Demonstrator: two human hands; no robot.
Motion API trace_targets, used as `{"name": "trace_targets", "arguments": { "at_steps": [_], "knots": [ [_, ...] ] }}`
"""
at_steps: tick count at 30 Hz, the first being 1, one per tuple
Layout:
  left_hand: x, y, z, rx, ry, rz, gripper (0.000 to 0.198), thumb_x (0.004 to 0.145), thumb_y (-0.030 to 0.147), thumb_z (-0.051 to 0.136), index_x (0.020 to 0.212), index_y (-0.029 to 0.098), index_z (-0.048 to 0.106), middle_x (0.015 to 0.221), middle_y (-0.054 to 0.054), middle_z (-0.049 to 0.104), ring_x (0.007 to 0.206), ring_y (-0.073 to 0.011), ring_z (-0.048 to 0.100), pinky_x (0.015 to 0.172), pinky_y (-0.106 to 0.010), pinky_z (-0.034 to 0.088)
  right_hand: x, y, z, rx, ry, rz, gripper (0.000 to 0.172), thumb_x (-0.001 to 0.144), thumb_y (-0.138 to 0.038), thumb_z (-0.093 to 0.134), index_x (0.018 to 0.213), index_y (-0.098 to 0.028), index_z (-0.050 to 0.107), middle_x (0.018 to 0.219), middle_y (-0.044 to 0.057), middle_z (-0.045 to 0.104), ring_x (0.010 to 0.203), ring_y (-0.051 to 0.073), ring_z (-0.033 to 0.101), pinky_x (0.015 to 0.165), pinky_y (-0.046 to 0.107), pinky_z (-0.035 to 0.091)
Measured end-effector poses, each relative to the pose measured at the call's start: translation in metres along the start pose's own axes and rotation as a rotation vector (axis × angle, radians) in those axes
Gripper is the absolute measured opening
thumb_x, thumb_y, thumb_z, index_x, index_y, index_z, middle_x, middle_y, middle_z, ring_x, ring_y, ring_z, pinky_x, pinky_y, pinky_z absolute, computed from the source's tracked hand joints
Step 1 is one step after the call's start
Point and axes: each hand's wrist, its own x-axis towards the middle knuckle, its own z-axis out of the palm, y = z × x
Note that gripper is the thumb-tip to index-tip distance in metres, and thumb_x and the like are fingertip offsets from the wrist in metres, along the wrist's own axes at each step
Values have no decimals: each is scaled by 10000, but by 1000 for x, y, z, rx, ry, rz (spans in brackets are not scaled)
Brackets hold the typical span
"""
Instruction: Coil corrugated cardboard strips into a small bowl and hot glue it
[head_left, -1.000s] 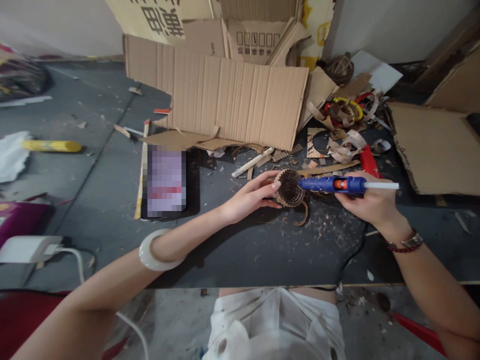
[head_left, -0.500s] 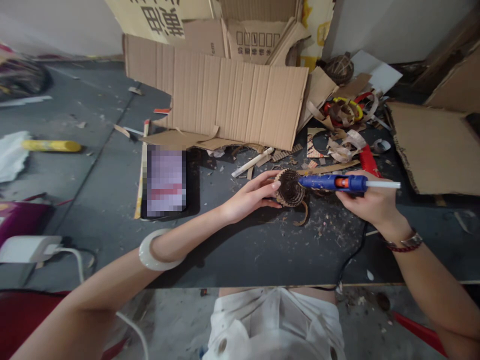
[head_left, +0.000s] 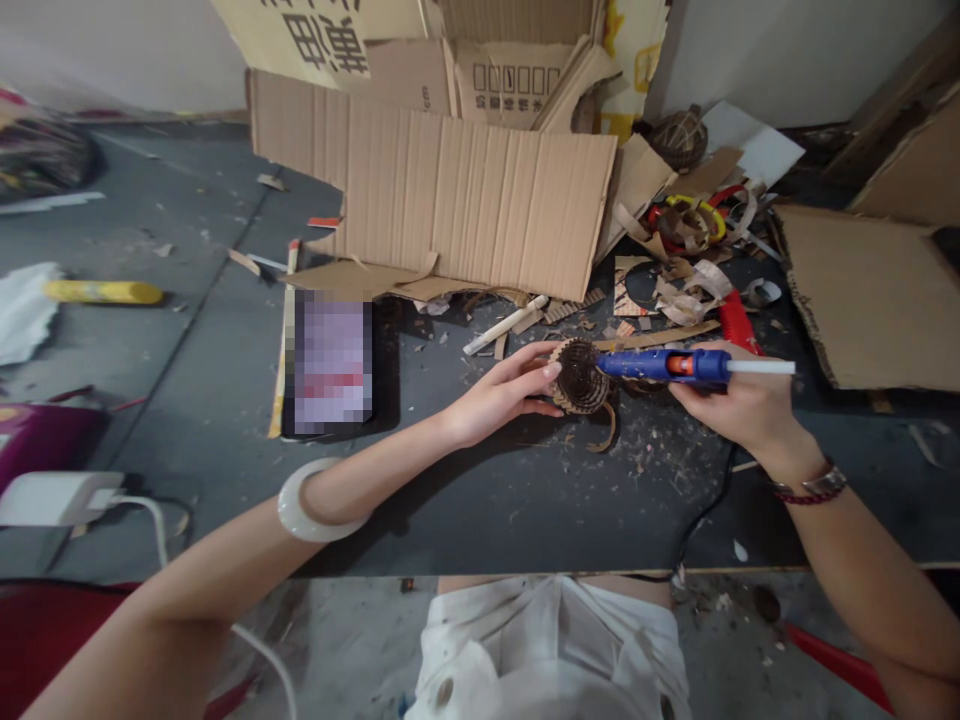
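Corrugated cardboard coil (head_left: 580, 377) sits near the middle of the dark work table (head_left: 570, 510), a little above it or resting on it, with a curled brown strip just below. The left hand (head_left: 499, 392) comes in from the left, its fingers (head_left: 544, 370) together and pressed against the coil's left side. The right hand (head_left: 739, 405) is clamped around the grip of a blue hot glue gun (head_left: 660, 367) with an orange part on its body, and the gun's nozzle touches the coil's right side. A white glue stick (head_left: 761, 367) sticks out of the gun's rear. No brand can be read on the gun.

A white bangle (head_left: 315, 500) circles the left forearm, and a dark beaded bracelet with a metal piece (head_left: 814, 485) wraps the right wrist. Beyond the hands, a large corrugated cardboard sheet (head_left: 450, 190) leans against an opened carton (head_left: 510, 85), which has a row of small printed boxes on it. A flap above bears large black Chinese characters (head_left: 315, 40), upside down in this view. To the far right lie cardboard scraps (head_left: 686, 295), a red tool (head_left: 739, 322) and a woven ball (head_left: 679, 138). On the left, a pixelated rectangle (head_left: 333, 365) lies beside the sheet, its content unreadable. A white charger (head_left: 56, 498) sits near the left edge.
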Motion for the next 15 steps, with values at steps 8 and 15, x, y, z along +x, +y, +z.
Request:
{"name": "trace_targets", "arguments": {
  "at_steps": [8, 15],
  "knots": [
    [0, 0, -1, 13, -7, 6, 441, 803, 411, 668, 1197, 249, 552, 1130, -61, 606, 875, -158, 625, 783, -321, 540, 3, -3, -2, 46, 12, 22, 194, 751, -321, 684, 909, -222, 630, 817, 24, 716, 699, 188, 688, 618, 278, 538],
    [0, 0, 1, 1, 3, 8, 424, 800, 401, 675, 1177, 239, 567, 1126, -61, 599, 870, -152, 623, 766, -309, 547, 0, 1, 0, 6, 26, 23, 228, 738, -335, 689, 921, -212, 632, 831, 33, 720, 685, 200, 685, 599, 291, 530]
  ]
}}
